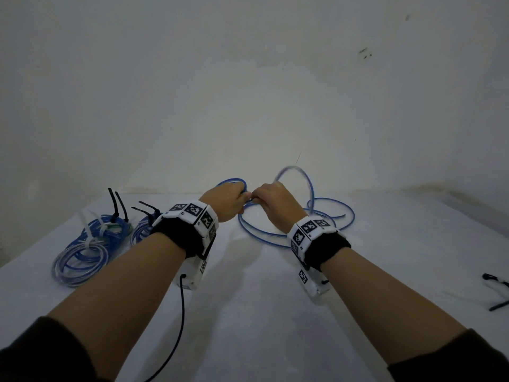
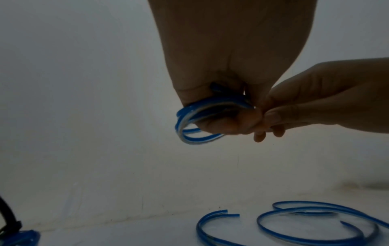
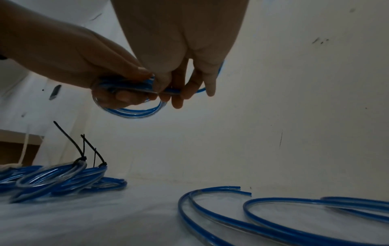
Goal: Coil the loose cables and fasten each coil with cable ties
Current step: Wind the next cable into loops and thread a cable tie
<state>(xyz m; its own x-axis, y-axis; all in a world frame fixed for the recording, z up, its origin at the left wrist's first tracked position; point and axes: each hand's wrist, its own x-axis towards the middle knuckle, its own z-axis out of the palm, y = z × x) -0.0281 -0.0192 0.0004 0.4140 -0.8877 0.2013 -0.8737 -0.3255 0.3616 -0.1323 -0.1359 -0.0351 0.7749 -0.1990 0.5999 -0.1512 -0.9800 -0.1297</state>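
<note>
L hand (image 1: 224, 201): clenched round the coil (image 2: 180, 121), fingers thru the turns. Held up off the table (image 1: 248, 312), far-centre.
R hand (image 1: 271, 201): touches L hand on its right side. Thumb + forefinger pinch the strand where it leaves the coil; other fingers hang loose.
Coil: a few small turns, hanging below your L fingers.
Slack (image 3: 284, 199): wide flat loops on the table, to the right of and below both hands. One loop (image 1: 310, 186) arcs up beyond R hand; blurred.
Key relation: strand runs from the R pinch out to the right, so R hand is nearer the slack and L hand is the anchor. Est. next turn: slide R hand right along the strand, bring it back to L.
Cut ends (image 3: 245, 190): two, side by side on the table. Same cable or not: cannot tell.
Done coils (image 1: 91, 244): left of your L forearm, well apart from the slack. Black ties (image 1: 117, 205) stand up from them.
Spare ties (image 1: 495, 282): dark, at the right table edge, well apart from both hands.
Obstruction: none seen btwn hands and slack. Risk (est.): overlapping slack loops may snag when drawn in.
</note>
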